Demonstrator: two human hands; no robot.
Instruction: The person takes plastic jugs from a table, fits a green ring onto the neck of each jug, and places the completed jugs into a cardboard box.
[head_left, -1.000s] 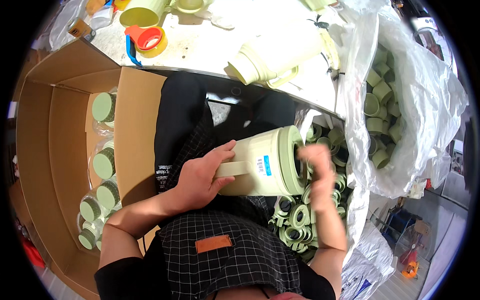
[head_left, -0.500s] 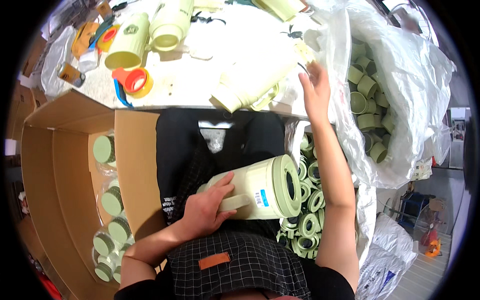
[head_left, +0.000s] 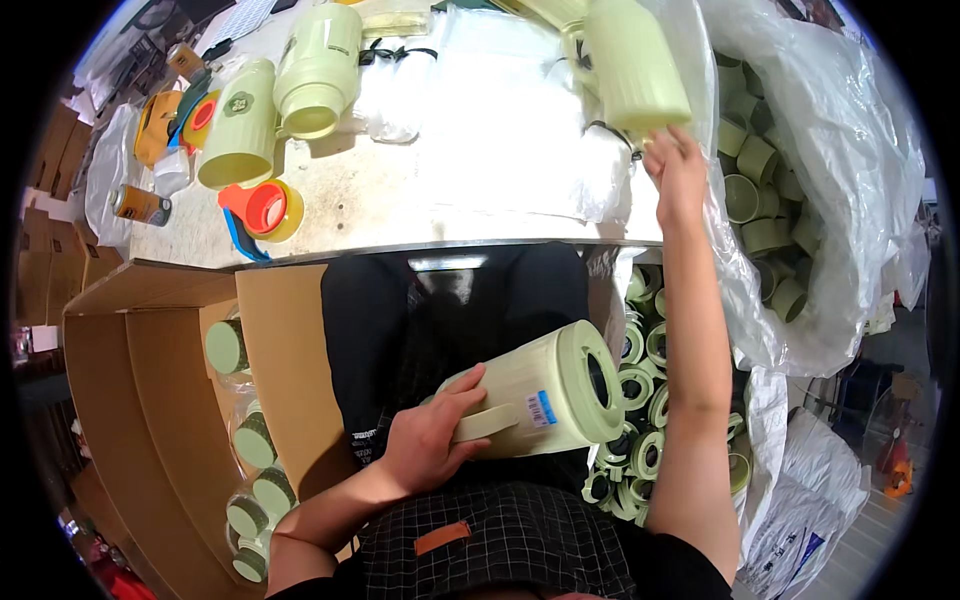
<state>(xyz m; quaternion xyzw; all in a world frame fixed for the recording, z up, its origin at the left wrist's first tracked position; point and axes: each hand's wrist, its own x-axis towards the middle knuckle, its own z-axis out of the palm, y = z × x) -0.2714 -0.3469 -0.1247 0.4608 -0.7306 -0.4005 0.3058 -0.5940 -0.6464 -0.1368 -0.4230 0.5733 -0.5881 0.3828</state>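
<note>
My left hand (head_left: 430, 432) is closed round the side of a pale green jug (head_left: 540, 400) by its handle. The jug lies tilted across my lap, its lidded end to the right, with a blue and white label on its side. My right hand (head_left: 680, 180) reaches to the far right of the table. Its blurred, bent fingers are at the base of a second pale green jug (head_left: 635, 70), whose handle points left; whether they grip it is hidden. White plastic wrapping (head_left: 500, 130) lies left of that jug.
Pale green jugs (head_left: 318, 75) and a red and yellow ring-shaped piece (head_left: 265, 208) stand on the table's left. A cardboard box (head_left: 160, 400) holds green-capped containers. Right are a plastic bag (head_left: 830, 150) of green cups and a bin of ring-shaped green lids (head_left: 640, 385).
My right hand has moved farther away. The jug from the table's middle appears to be at the far right now, turned with its base toward me. My left hand keeps its jug.
</note>
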